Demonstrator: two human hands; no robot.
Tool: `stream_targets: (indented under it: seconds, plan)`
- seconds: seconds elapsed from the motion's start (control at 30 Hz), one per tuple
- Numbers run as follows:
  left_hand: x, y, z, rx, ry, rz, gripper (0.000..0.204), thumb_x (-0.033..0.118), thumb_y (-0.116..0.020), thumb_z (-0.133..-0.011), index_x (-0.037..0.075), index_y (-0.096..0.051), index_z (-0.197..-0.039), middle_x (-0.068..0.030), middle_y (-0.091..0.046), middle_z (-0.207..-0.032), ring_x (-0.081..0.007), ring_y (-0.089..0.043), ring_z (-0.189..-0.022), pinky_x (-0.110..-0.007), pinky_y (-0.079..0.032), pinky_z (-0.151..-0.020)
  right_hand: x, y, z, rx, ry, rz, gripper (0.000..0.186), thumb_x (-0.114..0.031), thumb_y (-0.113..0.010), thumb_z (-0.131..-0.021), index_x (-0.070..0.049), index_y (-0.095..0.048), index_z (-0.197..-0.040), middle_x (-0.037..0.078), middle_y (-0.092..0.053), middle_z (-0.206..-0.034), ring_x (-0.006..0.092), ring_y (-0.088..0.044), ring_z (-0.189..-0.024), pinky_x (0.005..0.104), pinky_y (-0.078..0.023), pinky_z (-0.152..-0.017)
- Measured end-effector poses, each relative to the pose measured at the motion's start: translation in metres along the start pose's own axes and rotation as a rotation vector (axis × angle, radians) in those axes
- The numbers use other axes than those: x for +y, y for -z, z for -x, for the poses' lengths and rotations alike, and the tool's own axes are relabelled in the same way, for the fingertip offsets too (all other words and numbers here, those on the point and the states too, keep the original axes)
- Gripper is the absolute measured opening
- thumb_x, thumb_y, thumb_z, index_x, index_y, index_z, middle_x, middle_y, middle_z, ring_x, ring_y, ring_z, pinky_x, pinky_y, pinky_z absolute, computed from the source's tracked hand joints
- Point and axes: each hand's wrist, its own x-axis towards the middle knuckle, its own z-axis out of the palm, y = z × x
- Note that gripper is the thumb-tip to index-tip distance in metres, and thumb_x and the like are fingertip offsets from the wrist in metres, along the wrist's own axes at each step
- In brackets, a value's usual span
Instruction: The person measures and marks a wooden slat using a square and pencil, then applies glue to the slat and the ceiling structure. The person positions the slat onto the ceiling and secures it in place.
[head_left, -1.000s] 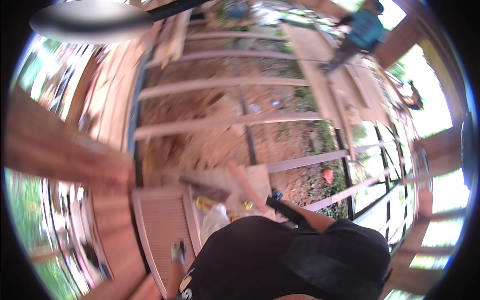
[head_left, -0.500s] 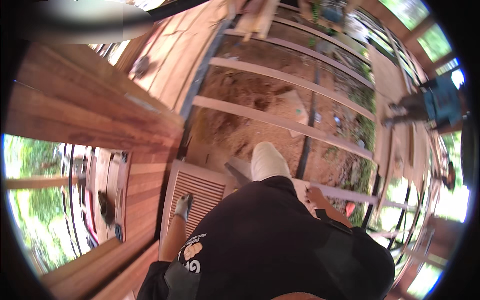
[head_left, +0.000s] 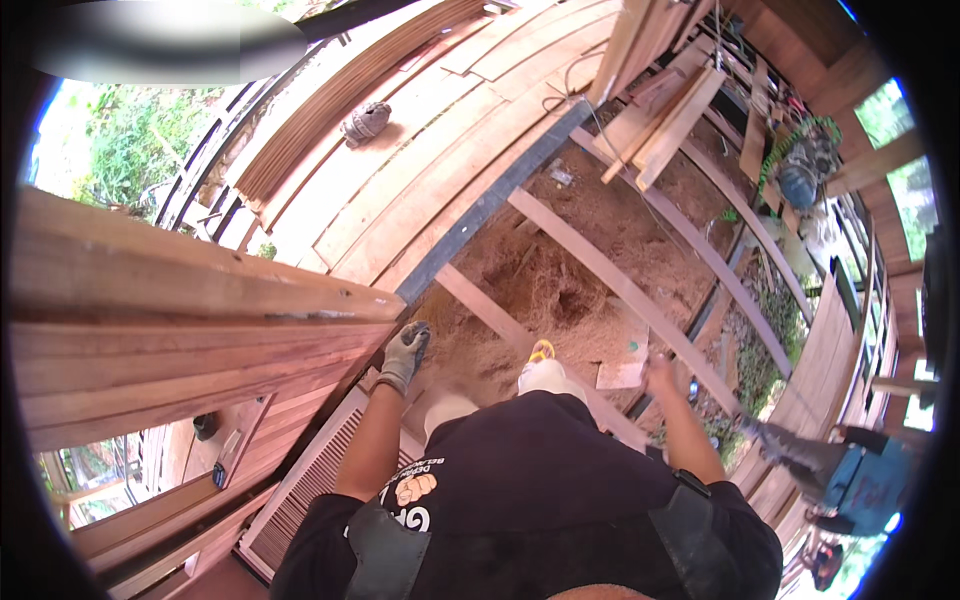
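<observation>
My left hand [head_left: 405,355], in a grey work glove, is raised beside the lower end of a thick wooden beam [head_left: 220,330], fingers loosely bent, open with nothing visible in them. My bare right hand [head_left: 662,372] is smeared by motion near a wooden joist [head_left: 610,270], so its fingers and any contact are unclear. Below me show my pale trouser leg [head_left: 545,378] and a yellow sandal or shoe [head_left: 542,349] over reddish dirt and narrow boards. A slatted wooden panel [head_left: 295,490] lies at lower left, beside my left forearm.
Plank decking [head_left: 420,170] carries stacked boards [head_left: 310,100] and a grey bundle [head_left: 365,125]. Spaced joists span bare dirt [head_left: 560,290], bordered by a dark metal beam [head_left: 470,215]. A blue-grey machine [head_left: 800,175] is upper right; a co-worker in teal [head_left: 860,485] stands lower right.
The view has turned, bringing the left-hand decking to the centre and the co-worker to lower right. My gloved left hand has risen to the beam's end; my right hand has shifted right and up.
</observation>
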Motion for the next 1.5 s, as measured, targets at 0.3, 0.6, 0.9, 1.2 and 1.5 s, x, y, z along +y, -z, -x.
stream_targets:
  seconds: [0.3,0.6,0.9,1.2,1.5]
  plan:
    - [0.029,0.056,-0.096,0.241,0.231,0.123,0.02,0.021,-0.064,-0.096,0.002,-0.069,-0.098,-0.0057,-0.07,-0.096,-0.0156,-0.064,-0.08,-0.032,-0.052,-0.071,-0.493,-0.066,-0.165,-0.03,0.531,0.143,0.024,-0.009,-0.069,-0.088,0.001,-0.064,-0.11,0.01,-0.071,-0.09,0.0154,-0.068,-0.07,0.0307,-0.055,-0.061]
    - [0.328,-0.008,-0.387,-0.224,-0.061,-0.255,0.044,0.035,-0.052,-0.104,0.002,-0.058,-0.133,-0.0137,-0.069,-0.118,-0.0226,-0.067,-0.107,-0.033,-0.051,-0.091,-0.65,-0.297,-0.19,-0.704,0.38,-0.002,0.025,-0.014,-0.064,-0.097,0.0,-0.063,-0.118,0.009,-0.07,-0.078,0.0154,-0.067,-0.066,0.0286,-0.053,-0.057]
    - [0.522,-0.173,-0.608,-0.843,0.073,-0.108,0.049,0.033,-0.054,-0.103,-0.003,-0.055,-0.136,-0.0096,-0.066,-0.122,-0.0182,-0.062,-0.113,-0.032,-0.048,-0.101,-0.827,-0.266,-0.341,-0.552,0.308,-0.411,0.014,-0.005,-0.066,-0.095,0.001,-0.056,-0.104,0.011,-0.07,-0.084,0.0163,-0.068,-0.07,0.0311,-0.056,-0.062]
    - [0.494,-0.191,-0.998,-0.035,0.039,0.361,0.019,0.016,-0.065,-0.091,0.002,-0.063,-0.105,-0.0154,-0.069,-0.083,-0.0298,-0.07,-0.074,-0.04,-0.06,-0.071,-0.987,-0.218,-0.699,-0.236,0.739,0.242,0.027,-0.028,-0.071,-0.088,-0.002,-0.067,-0.093,0.016,-0.072,-0.089,0.0281,-0.071,-0.076,0.0383,-0.055,-0.07]
    - [0.447,-0.043,-1.089,-0.514,0.496,-1.46,0.037,0.042,-0.056,-0.095,0.013,-0.072,-0.111,-0.0158,-0.071,-0.111,-0.0333,-0.069,-0.104,-0.046,-0.056,-0.089,-1.149,-0.05,-0.922,0.02,0.437,-0.189,0.012,-0.013,-0.063,-0.097,-0.001,-0.061,-0.096,0.003,-0.065,-0.077,0.0106,-0.064,-0.067,0.0257,-0.05,-0.058]
